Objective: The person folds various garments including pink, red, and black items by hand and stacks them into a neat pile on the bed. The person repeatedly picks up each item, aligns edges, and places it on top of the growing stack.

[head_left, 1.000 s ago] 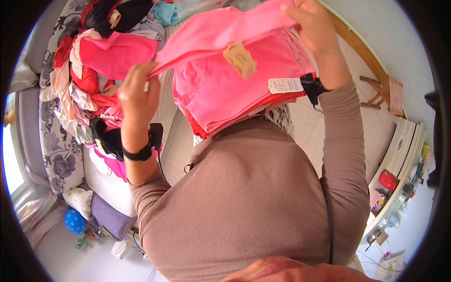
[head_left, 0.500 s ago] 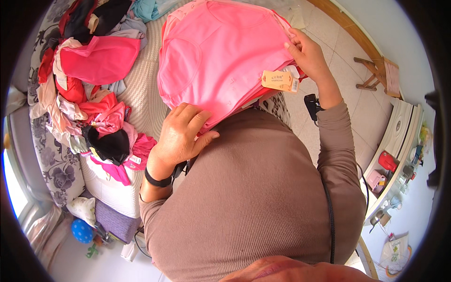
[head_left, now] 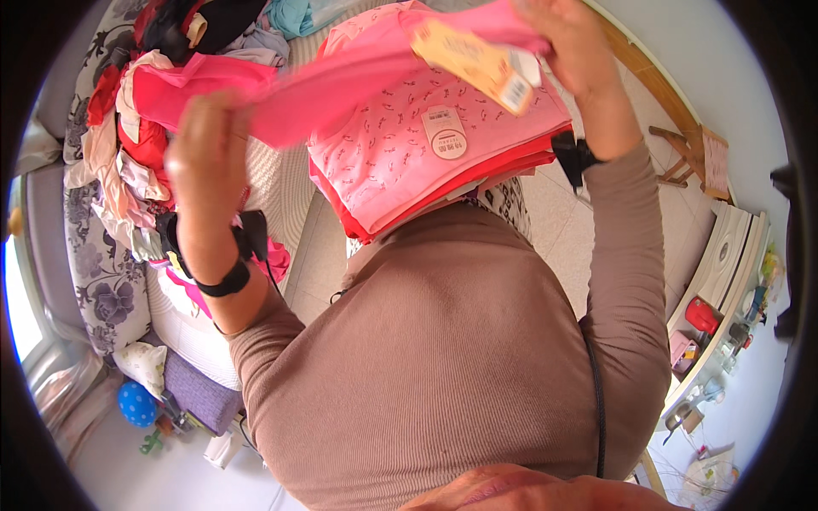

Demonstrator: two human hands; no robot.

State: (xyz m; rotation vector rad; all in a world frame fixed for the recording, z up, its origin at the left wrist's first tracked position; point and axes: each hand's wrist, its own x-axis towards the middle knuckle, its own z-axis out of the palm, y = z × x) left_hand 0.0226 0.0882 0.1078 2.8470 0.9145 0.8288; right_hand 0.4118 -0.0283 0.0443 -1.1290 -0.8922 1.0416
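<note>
Head view: L hand point(head_left: 209, 145) (10 o'clock) & R hand point(head_left: 573, 47) (1 o'clock) grasp bright-pink cloth garment point(head_left: 345, 85) w/ yellow paper tag point(head_left: 469, 61), held btwn them at 12 o'clock over folded pink-and-red cloth stack point(head_left: 383, 149).

Bright, the window point(head_left: 24, 298) glaring at left; left grip point(head_left: 207, 149) blurred (edges bowed).

A pink garment point(head_left: 328, 89) with a yellow tag point(head_left: 469, 61) slants, stretched out, above a folded pile point(head_left: 383, 157)
</note>
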